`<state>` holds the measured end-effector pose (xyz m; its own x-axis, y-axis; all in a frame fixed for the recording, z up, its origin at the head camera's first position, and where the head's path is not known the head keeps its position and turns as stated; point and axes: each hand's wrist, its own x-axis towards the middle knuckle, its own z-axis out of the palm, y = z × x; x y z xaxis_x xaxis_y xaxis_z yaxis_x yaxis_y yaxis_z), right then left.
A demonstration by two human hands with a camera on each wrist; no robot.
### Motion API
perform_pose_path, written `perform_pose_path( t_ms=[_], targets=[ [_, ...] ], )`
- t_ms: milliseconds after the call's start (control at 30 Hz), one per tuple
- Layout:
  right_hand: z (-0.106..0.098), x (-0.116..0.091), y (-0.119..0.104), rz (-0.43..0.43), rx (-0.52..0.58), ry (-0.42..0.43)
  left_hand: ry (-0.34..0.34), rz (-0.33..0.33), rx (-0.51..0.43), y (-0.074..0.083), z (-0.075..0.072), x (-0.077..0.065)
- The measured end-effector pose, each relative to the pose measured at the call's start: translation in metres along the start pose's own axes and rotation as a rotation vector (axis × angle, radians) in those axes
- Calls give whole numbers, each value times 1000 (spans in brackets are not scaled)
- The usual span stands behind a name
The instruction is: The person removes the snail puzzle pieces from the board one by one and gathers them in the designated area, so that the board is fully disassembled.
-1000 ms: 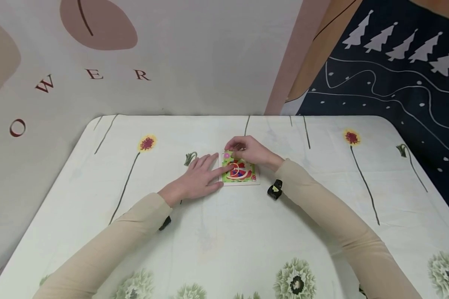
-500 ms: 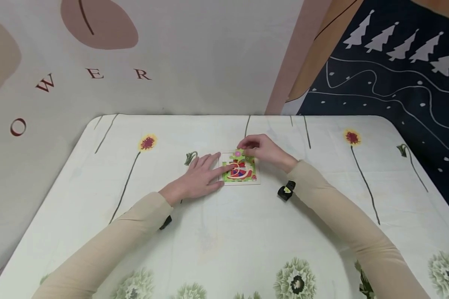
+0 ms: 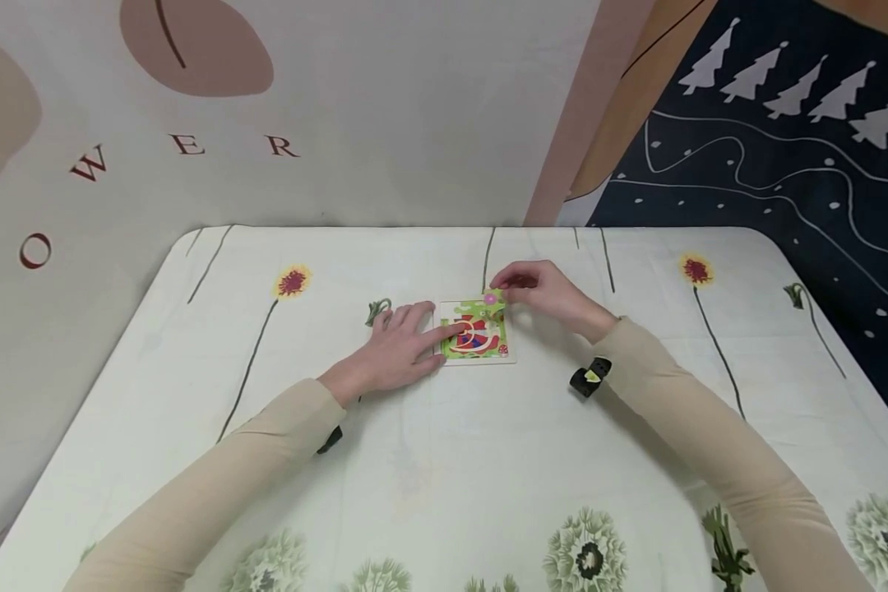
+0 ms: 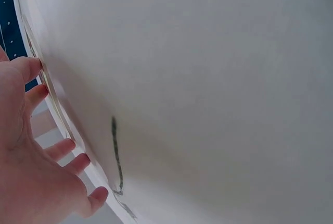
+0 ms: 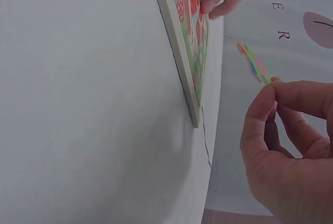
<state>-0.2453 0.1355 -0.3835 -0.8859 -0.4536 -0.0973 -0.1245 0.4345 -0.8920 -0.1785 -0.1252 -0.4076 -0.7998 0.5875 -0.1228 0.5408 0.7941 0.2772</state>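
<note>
Puzzle piece — pinched in the right fingers, apart from the board.

Floral-covered table — square puzzle board

White table cover printed with flowers: a red-and-yellow bloom on a long dark stem at left, its like at right, green drooping buds, and pale green puffball blooms along the near edge. Behind it, a pale wall hanging bearing red-brown letters reading O, W, E, R, with a dusky pink blob above. To the right of that, a pink band, a tan strip, then navy cloth with white fir trees, wavy lines and scattered dots.
</note>
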Motion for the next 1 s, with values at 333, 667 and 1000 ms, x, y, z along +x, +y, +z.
perform_pose_path(
  t_ms=[333, 667, 1000],
  targets=[
    [-13, -11, 6, 15, 20, 30, 27, 15, -30, 1, 1, 4],
    [-27, -19, 21, -25, 6, 68, 5, 45, -48, 2, 0, 6],
    [-41, -24, 23, 27, -30, 82, 8, 43, -57, 0, 2, 5]
  ],
)
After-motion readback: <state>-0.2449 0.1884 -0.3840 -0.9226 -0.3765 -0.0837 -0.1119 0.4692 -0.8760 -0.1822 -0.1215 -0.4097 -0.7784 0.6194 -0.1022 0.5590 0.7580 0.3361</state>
